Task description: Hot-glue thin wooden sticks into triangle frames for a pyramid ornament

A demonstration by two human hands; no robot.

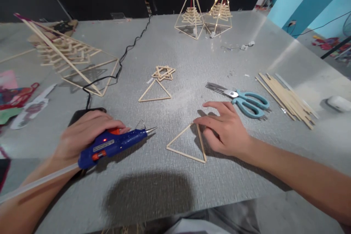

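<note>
My left hand (87,129) is wrapped round a blue hot glue gun (117,144) with an orange trigger, its metal nozzle pointing right and a long glue stick out of its back. A fingertip of my right hand (223,128) touches the top corner of a flat triangle of thin wooden sticks (186,154) on the table; its other fingers are apart. Farther back lies a second stick triangle (155,99), touching or close to a small stack of star-shaped stick pieces (163,73). Scissors with light blue handles (251,104) lie just beyond my right hand.
Loose wooden sticks (287,100) lie at right near a white mouse-like object (338,103). Two stick pyramids (192,14) stand at the back. A larger stick pyramid (68,62) lies at left. A black cord (128,47) runs across the table (153,193).
</note>
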